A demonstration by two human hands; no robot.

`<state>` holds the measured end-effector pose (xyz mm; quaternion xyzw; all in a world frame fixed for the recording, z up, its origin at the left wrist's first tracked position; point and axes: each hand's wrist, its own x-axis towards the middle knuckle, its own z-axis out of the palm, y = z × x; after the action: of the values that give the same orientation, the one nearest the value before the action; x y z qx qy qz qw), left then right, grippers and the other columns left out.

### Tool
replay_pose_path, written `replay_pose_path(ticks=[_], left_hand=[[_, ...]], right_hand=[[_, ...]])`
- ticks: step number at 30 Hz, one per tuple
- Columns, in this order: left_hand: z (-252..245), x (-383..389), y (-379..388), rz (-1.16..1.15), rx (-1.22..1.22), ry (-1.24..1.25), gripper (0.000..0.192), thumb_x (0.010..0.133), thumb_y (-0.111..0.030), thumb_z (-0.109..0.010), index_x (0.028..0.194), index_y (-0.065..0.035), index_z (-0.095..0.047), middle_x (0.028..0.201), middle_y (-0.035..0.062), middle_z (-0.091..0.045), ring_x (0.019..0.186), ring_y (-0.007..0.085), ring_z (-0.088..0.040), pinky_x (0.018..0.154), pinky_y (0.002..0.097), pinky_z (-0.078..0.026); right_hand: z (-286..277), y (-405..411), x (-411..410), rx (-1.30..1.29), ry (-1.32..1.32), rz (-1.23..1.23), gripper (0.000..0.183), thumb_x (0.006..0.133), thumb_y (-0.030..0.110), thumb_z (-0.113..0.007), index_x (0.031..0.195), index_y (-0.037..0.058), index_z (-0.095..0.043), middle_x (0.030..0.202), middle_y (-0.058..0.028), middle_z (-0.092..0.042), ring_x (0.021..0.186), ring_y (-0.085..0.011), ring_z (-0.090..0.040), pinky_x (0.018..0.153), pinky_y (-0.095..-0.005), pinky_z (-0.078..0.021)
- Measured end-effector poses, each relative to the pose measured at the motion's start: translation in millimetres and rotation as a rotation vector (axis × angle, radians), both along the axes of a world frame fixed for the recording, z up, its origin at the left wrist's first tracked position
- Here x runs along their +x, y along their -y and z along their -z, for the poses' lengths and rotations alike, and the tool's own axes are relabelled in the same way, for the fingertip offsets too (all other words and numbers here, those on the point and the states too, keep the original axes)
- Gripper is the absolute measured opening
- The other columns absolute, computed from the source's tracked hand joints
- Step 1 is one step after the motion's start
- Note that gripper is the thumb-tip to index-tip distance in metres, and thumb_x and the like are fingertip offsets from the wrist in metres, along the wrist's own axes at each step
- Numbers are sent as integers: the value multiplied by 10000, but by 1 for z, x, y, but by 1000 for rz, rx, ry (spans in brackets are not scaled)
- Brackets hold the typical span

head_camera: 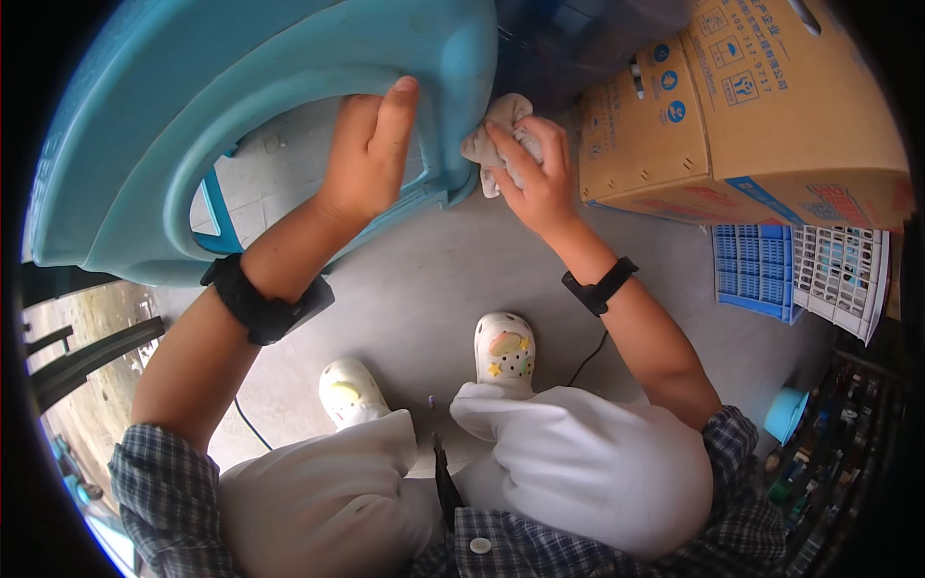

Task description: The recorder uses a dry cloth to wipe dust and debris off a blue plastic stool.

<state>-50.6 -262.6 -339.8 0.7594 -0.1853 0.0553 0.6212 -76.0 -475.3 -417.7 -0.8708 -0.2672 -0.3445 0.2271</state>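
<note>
A large light-blue molded plastic piece (289, 43) with an oval opening fills the upper left. My left hand (372, 144) grips the inner rim of that opening, its thumb on top and the other fingers hidden beneath. In my right hand (538, 173) is a crumpled, pale, soiled cloth (498, 141), bunched against the outer edge of the blue plastic. Black straps circle both forearms.
A large printed cardboard box (809, 115) stands at the upper right, beside dark plastic wrapping (571, 43). Below it are a blue crate (755, 267) and a white crate (842, 274). A small light-blue tub (785, 415) sits at the right, near a dark rack (838, 462) of small items.
</note>
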Motion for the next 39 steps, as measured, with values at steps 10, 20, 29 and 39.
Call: replay_pose_path(ticks=[10,20,29,39], left_hand=[[-1,2,-1,-24,91,112,452,981,-315,-369,696,24,-458,584,107,-414,583,243,-392,588,371,-370],[-7,-1,0,-1,91,153,428,979,-299,-362,729,31,-471,635,149,-451,611,292,-420,615,386,-384],[-6,0,0,20,92,181,419,981,-285,-350,754,37,-492,652,155,-465,633,299,-440,650,385,-394],[-3,1,1,57,28,149,405,974,-251,-333,719,39,-456,630,113,-430,623,230,-386,607,349,-354]], right_hand=[[-89,-32,33,162,407,59,514,614,4,-665,1088,205,-674,1027,-75,-496,875,-238,-487,744,-334,-429],[-21,-27,2,-5,285,104,499,659,16,-674,1108,231,-666,1056,-46,-475,948,-238,-456,808,-324,-431],[-73,-17,-7,-128,335,77,363,654,81,-703,985,229,-713,1000,-1,-541,942,-216,-487,767,-296,-441],[-68,-57,6,-160,534,323,448,727,88,-662,1103,331,-650,1181,-14,-432,1025,-255,-409,801,-307,-416]])
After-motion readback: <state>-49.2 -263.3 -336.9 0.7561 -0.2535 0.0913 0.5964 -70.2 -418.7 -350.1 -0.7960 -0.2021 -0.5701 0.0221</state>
